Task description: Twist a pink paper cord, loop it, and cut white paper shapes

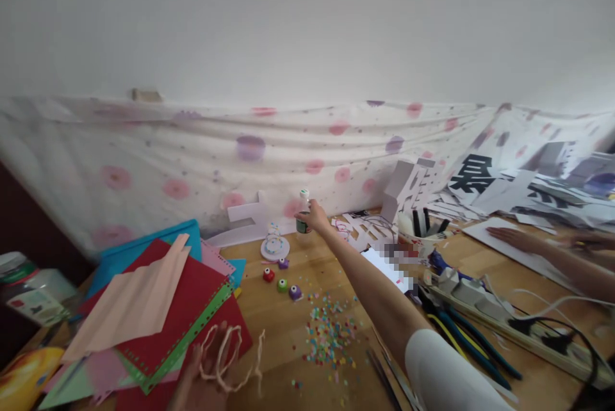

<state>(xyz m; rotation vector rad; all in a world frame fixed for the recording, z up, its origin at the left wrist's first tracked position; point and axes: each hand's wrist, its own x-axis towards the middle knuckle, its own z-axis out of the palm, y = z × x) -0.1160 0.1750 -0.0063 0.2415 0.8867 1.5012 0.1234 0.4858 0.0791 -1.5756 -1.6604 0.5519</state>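
My right hand is stretched far across the wooden table, with its fingers around a small bottle that has a white cap and a green label. The bottle stands near the spotted cloth draped along the wall. My left hand is low at the near edge and holds a looped piece of cream string. This hand lies over the corner of a stack of red and green paper sheets.
Small coloured craft punches and scattered confetti lie mid-table. A round white holder stands by the bottle. To the right are a cup of pens, a power strip, pliers, cut paper characters and another person's arm. A jar stands at the left.
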